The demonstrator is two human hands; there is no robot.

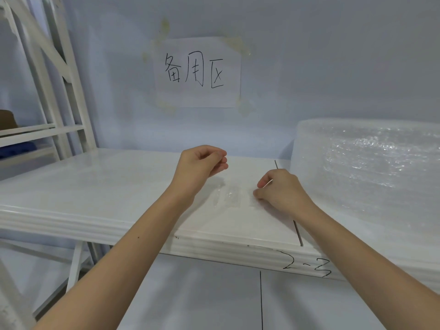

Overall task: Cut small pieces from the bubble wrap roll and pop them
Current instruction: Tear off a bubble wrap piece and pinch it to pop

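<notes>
Pressing bubble wrap piece, right hand grip pinched on it, left hand curled empty, shelf marked "2-3", sign "备用区".

bubble wrap roll: clear plastic, bumpy, glinting
small piece: same clear film, shiny
shelf board: white, smooth, glossy
wall sign: matt white paper, inked

A white shelf lies bare and open across its left and middle. A big bubble wrap roll blocks the right end, standing against the back wall, which closes off the rear. A white rack stands beside the shelf's left edge.
</notes>
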